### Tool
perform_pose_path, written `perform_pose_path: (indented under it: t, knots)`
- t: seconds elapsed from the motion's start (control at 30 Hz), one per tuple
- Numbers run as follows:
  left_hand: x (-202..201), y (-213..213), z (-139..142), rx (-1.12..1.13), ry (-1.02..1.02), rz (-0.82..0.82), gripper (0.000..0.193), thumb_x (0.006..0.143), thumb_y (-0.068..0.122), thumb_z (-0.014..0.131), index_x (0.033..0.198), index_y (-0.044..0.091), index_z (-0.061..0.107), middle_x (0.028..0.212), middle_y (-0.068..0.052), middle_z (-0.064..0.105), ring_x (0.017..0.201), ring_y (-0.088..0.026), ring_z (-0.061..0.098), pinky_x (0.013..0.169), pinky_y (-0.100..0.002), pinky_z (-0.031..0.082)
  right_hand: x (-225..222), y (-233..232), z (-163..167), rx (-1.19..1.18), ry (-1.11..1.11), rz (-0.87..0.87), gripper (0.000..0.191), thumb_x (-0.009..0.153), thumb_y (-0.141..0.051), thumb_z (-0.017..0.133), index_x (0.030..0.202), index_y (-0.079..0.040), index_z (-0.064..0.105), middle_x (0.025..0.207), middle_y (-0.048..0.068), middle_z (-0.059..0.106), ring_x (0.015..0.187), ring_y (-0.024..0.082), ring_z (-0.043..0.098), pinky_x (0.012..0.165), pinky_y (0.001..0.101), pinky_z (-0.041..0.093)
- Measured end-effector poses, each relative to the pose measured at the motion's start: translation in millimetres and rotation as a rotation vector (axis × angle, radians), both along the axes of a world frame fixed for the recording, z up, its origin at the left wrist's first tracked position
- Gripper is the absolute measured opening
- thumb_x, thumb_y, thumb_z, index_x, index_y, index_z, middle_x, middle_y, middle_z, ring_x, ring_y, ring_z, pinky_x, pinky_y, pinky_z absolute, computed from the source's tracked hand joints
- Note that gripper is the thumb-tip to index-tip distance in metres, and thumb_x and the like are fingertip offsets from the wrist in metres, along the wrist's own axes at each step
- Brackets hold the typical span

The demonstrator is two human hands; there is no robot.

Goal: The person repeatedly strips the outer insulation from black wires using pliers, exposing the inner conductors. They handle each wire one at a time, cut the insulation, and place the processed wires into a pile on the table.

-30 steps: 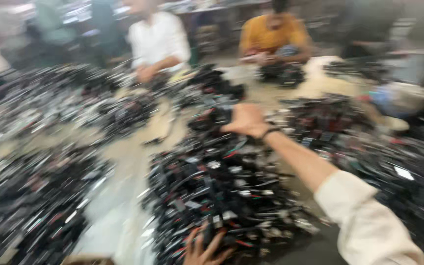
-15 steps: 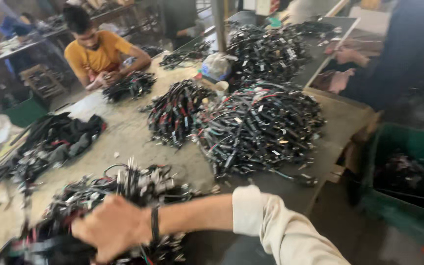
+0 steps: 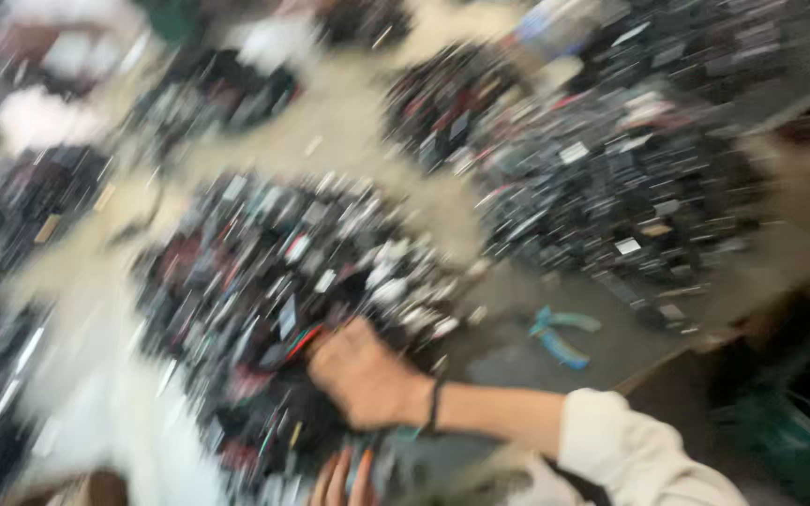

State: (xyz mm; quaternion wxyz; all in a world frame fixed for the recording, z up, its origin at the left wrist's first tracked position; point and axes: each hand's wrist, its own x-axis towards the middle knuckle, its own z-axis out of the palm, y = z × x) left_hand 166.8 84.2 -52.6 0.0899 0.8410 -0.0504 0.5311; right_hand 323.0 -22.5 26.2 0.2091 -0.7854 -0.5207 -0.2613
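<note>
At the very bottom of the view I see the fingertips of my left hand (image 3: 337,483), only three or so, pointing up at the near edge of a heap of cables (image 3: 283,300). The rest of this hand is cut off, so I cannot tell if it grips something or is open.

Just above it, my right hand (image 3: 360,375) reaches in from the right, with a dark band (image 3: 434,405) at the wrist and a cream sleeve (image 3: 635,450) behind. The hand is curled and pressed into the near part of the heap, on a dark bundle with red and green wires. The picture is much blurred, so I cannot tell if the fingers really close on the wires or only rest on them.

The heap lies on a pale table (image 3: 349,122) and fills the middle of it, black with white and red spots. To the right of my hand, on a bare part of the table, lie blue pliers (image 3: 560,335), apart from the heap.

Farther, on the right, there is a second, bigger pile of cables (image 3: 621,187). Farther on the left there are more dark piles (image 3: 227,89). Everything at the far edge is too blurred to name.
</note>
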Motion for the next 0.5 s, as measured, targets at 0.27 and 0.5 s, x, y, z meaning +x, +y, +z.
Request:
perform_pose_path:
  t: [0.27, 0.5]
  knots:
    - [-34.7, 33.1, 19.5, 0.01, 0.298, 0.093, 0.053, 0.097, 0.04, 0.073, 0.145, 0.022, 0.057, 0.161, -0.015, 0.037, 0.148, -0.039, 0.031, 0.114, -0.053, 0.029, -24.1, -20.3, -42.7, -0.255, 0.048, 0.018, 0.085, 0.077, -0.035, 0.071, 0.15, 0.002, 0.047, 0.142, 0.021, 0.049, 0.134, 0.037, 0.045, 0.111, 0.0604, 0.03]
    - [-32.5, 43.3, 34.6, 0.071, 0.64, -0.054, 0.069, 0.086, 0.064, 0.064, 0.148, 0.036, 0.052, 0.166, -0.02, 0.015, 0.147, -0.052, 0.016, 0.115, -0.062, 0.02, -26.8, -33.1, -49.8, -0.206, -0.028, 0.099, 0.078, 0.089, -0.04, 0.064, 0.157, -0.011, 0.041, 0.162, 0.014, 0.038, 0.152, 0.029, 0.031, 0.124, 0.0558, 0.018]
